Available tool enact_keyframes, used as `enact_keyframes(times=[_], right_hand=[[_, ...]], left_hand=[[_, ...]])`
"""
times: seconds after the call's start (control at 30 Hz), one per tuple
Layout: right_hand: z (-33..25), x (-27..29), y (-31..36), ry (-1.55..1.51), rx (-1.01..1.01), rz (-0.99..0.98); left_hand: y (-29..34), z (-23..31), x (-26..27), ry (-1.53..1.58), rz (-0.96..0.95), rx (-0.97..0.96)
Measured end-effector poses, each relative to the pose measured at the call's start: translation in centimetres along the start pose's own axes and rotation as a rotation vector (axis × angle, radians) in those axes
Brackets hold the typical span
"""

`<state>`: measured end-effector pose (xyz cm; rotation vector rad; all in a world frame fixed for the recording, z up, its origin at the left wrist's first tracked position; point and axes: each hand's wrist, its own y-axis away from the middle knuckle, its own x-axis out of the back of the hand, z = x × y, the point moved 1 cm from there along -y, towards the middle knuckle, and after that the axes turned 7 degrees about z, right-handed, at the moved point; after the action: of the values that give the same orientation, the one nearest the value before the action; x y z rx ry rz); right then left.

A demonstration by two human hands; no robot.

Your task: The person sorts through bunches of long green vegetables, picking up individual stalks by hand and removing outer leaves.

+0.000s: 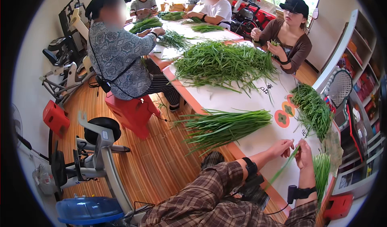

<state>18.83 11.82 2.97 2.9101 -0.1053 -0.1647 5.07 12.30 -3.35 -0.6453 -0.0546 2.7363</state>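
In my right hand [303,154], closed near the table's right side, are a few green chives [285,167] whose long leaves slant down toward my lap. Beside it, my left hand [282,148] has its fingers curled together; whatever they pinch is too small to make out. A neat bundle of chives [234,126] lies left of my hands, its leaf tips hanging over the table edge. Under my right wrist, another bundle of chives [321,170] rests along the right edge. Farther up that edge is a loose pile of green trimmings [312,110].
A large heap of chives [225,62] covers the middle of the white table [258,140]. Several people sit around it handling greens. A red stool [131,112] and exercise equipment [102,146] stand at left; a shelf [358,45] and rackets [339,86] at right.
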Motion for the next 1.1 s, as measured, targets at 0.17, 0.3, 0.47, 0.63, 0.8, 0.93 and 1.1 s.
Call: enact_keyframes(times=[0.17, 0.3, 0.47, 0.63, 0.8, 0.93, 1.1], right_hand=[[3.1, -0.3, -1.8, -0.213, 0.012, -0.002], [5.2, -0.5, -1.7, -0.355, -0.029, -0.030], [5.7, -1.8, -0.1, -0.451, 0.017, 0.049], [6.0, -1.3, -0.5, -0.469, 0.039, -0.151], [5.1, -2.4, -0.2, -0.357, 0.077, 0.011], [3.7, -0.3, -0.3, -0.215, 0.103, 0.066], [1.8, 2.0, -0.6, -0.231, 0.178, 0.156]], left_hand=[[0.5, 0.4, -0.6, 0.022, -0.031, -0.054], [0.9, 0.8, -0.4, -0.061, 0.003, 0.026], [0.9, 0.5, -0.3, -0.033, 0.015, -0.026], [0.9, 1.7, -0.4, -0.087, 0.045, 0.079], [0.9, 1.6, 0.4, -0.129, 0.143, 0.096], [0.7, 1.8, -0.1, -0.236, 0.049, 0.064], [0.9, 1.5, -0.6, -0.246, 0.009, 0.071]])
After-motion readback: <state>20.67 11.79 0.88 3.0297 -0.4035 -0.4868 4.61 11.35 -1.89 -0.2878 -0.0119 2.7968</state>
